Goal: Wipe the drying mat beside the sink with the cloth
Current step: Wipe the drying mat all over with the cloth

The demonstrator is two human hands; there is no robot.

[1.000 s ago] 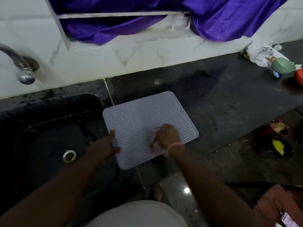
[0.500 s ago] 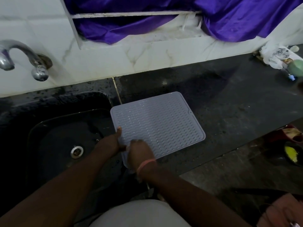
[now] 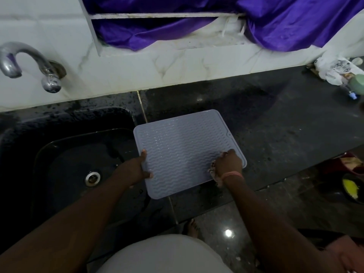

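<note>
The grey ridged drying mat (image 3: 187, 152) lies on the dark counter (image 3: 275, 125), just right of the black sink (image 3: 78, 164). The left hand (image 3: 136, 170) pinches the mat's left edge. Opposite that grip, the right hand (image 3: 228, 164) clutches a crumpled cloth (image 3: 214, 172) against the mat's right part.

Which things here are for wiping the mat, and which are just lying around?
For the job: drying mat, cloth, left hand holding the mat's edge, right hand gripping the cloth.

Lying about: tap, plastic bag, green bowl, purple curtain.
</note>
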